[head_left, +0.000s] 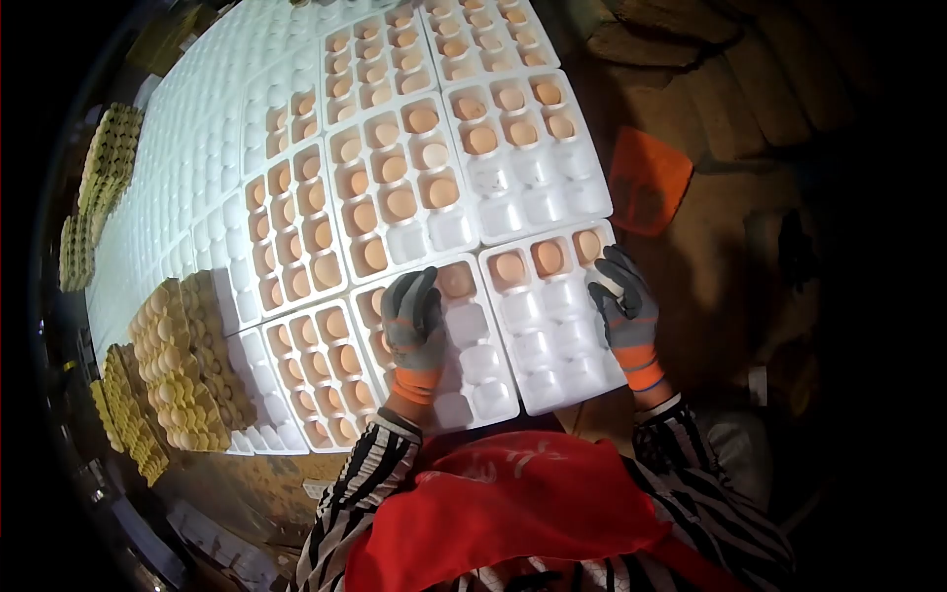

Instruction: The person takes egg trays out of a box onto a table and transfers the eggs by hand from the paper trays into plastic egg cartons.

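- Mostly, white foam trays (202, 148) cover the frame from upper left to centre; some have eggs in their cells, others look bare.
- At the bottom centre is a red apron (513, 503). If the person leans forward, I think the cloth could catch a tray's near edge and shake it.
- At the lower left stands a stack of pulp trays (178, 365) carrying eggs. It looks inclined, but the lens bends everything, so I cannot be sure; a bump from the left elbow might topple it.
- In the right-centre lies the near right tray (538, 345), with eggs only in its far row. Its outer side faces the dark floor, so an egg slipping there could fall and break.
- Just beside it, the near middle tray (480, 363) is partly covered by the left hand (412, 316). This gloved hand has its fingers bent and close together; whether they grip an egg, I cannot tell.
- The right hand (623, 296) is curled at the near right tray's edge, around something pale, perhaps an egg. Too strong a squeeze could crack a shell.
- Smallest are the eggs (510, 268); a careless knuckle could knock one against its neighbour.
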`<state>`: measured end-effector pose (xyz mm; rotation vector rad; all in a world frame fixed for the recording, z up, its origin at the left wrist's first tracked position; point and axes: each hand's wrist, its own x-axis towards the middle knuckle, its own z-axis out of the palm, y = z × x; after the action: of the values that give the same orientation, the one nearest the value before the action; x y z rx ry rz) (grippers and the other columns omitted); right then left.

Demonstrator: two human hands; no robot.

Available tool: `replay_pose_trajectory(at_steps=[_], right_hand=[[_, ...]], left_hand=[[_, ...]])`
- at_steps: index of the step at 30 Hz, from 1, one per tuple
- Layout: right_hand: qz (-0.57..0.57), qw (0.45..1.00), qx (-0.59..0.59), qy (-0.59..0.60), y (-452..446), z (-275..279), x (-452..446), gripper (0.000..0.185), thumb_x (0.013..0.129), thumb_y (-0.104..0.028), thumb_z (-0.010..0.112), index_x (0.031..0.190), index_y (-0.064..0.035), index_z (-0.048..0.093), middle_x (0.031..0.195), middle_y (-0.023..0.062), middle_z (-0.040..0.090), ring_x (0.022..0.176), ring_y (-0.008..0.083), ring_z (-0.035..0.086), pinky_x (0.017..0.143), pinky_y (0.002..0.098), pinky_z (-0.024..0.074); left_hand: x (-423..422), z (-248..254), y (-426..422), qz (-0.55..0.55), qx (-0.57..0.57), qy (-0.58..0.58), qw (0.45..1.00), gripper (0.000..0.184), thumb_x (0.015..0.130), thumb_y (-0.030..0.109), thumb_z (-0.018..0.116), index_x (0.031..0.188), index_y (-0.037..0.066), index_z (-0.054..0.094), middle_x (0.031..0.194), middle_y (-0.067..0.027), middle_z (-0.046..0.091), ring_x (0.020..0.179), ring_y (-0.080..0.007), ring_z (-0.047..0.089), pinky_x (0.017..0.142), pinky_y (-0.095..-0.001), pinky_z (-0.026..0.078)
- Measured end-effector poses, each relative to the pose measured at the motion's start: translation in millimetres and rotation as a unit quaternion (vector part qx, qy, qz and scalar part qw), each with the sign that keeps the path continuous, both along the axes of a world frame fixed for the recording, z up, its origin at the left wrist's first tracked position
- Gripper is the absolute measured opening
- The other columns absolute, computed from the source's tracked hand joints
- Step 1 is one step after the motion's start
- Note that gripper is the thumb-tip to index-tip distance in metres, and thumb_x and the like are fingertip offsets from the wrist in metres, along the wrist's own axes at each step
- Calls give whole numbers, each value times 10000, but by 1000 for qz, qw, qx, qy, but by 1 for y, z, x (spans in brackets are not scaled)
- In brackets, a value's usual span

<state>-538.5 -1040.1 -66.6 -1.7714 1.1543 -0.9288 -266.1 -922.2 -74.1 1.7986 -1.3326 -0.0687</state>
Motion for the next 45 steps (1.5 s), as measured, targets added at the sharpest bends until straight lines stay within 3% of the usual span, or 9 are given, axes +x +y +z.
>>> replay_pose_trajectory(at_steps=[9, 13, 20, 24, 30, 33, 35, 42, 45], right_hand=[[-5, 999, 35, -23, 8, -21, 13, 350, 882, 38, 680, 1225, -29, 704, 1422, 164, 593, 1415, 325, 456, 1142, 407, 397], [92, 943, -241, 209, -7, -13, 1, 287, 977, -22, 564, 1238, -22, 681, 1390, 185, 612, 1389, 299, 489, 1128, 401, 405], [159, 987, -18, 5, 120, 106, 268, 422, 910, 14, 701, 1322, -57, 644, 1231, 71, 673, 1010, 142, 652, 909, 279, 529], [352, 929, -94, -65, 193, 128, 437, 486, 844, -100, 785, 1311, -125, 654, 1165, 110, 656, 991, 256, 666, 868, 367, 565], [348, 872, -301, 167, 231, 127, 561, 417, 839, -145, 765, 1245, -127, 673, 1142, 99, 658, 984, 278, 642, 849, 379, 555], [360, 925, 67, -103, 216, 103, 558, 359, 861, -105, 736, 1217, -123, 690, 1170, 67, 626, 978, 225, 638, 836, 330, 551], [342, 939, 10, -35, 212, 121, 547, 376, 874, -164, 748, 1239, -113, 676, 1170, 91, 589, 1016, 241, 624, 861, 345, 543], [327, 860, -291, 263, 235, 126, 560, 569, 834, -341, 784, 1300, -89, 577, 1179, 118, 562, 1101, 305, 571, 947, 424, 505], [339, 933, 107, -46, 216, 126, 539, 515, 865, -283, 752, 1291, -58, 570, 1195, 84, 579, 1066, 247, 608, 954, 369, 516]], left_hand=[[9, 16, 3, -36, -4, 92, 995, 413, 871, 57, 698, 1280, 70, 642, 1259, -186, 608, 1165, -389, 555, 1002, -463, 454], [59, 59, 60, -87, -35, 120, 988, 469, 856, 4, 701, 1315, 64, 628, 1316, -173, 601, 1218, -373, 561, 1020, -440, 470], [298, 146, 238, 156, -16, -166, 974, 534, 812, -121, 529, 1322, 15, 609, 1321, -192, 591, 1224, -373, 560, 1006, -433, 476], [393, 160, 265, 21, 199, -262, 944, 478, 808, 55, 666, 1283, 75, 628, 1302, -164, 606, 1204, -384, 561, 1015, -464, 453], [433, 157, 272, -22, 126, -61, 990, 344, 857, 73, 683, 1195, 65, 619, 1097, -78, 635, 1060, -235, 619, 918, -356, 489], [435, 167, 281, 56, 0, 376, 925, 387, 893, 63, 686, 1259, 40, 562, 1114, -21, 628, 1023, -139, 604, 842, -300, 515], [440, 178, 283, 59, -19, 471, 880, 325, 949, 74, 640, 1266, 52, 569, 1141, -29, 596, 992, -139, 588, 840, -273, 511], [465, 175, 241, -26, 27, -63, 997, 227, 856, 137, 796, 1033, 45, 687, 979, -27, 675, 888, -139, 639, 754, -273, 510], [460, 191, 234, 58, 96, 456, 883, 238, 869, 145, 777, 1075, 68, 684, 998, -20, 662, 900, -184, 618, 795, -302, 503]])
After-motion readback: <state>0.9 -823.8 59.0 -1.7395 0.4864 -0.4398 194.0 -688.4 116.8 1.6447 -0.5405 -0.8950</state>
